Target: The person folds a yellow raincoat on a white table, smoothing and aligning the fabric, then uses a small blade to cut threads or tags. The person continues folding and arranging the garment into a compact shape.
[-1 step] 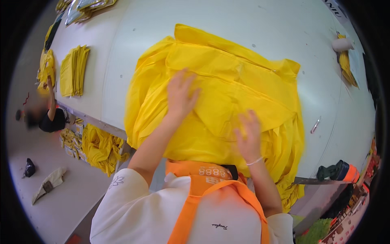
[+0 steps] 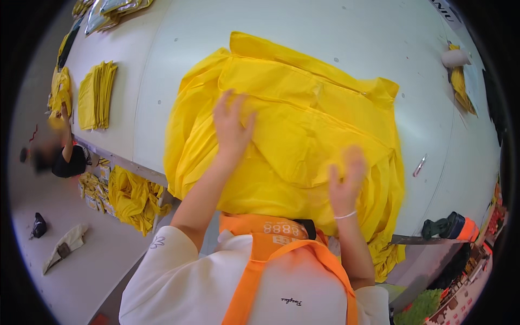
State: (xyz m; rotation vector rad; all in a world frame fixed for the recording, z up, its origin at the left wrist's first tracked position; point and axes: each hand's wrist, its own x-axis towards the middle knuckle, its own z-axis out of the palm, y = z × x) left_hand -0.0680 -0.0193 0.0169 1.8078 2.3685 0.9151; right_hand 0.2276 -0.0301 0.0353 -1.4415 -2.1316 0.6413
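A yellow garment [image 2: 276,157] of thin, smooth cloth lies spread on the pale table [image 2: 179,21] before me. Broad flaps cross its upper part, and loose folds gather along both sides. My left hand [image 2: 233,127] rests over the flap edge left of the middle, fingers spread and nothing gripped. Over the lower right of the cloth is my right hand [image 2: 346,181], blurred, its thumb apart from the fingers and nothing in it. Whether it touches the cloth I cannot tell.
A stack of folded yellow pieces [image 2: 97,95] lies at left, with bagged packs [image 2: 116,8] beyond. A small pen-like tool [image 2: 420,166] lies right of the garment. A white roll [image 2: 456,58] stands far right. Another person [image 2: 67,157] works at left, near heaped yellow cloth [image 2: 135,197].
My right hand has moved right across the garment, away from the middle. My left hand has shifted slightly left. The garment lies almost the same.
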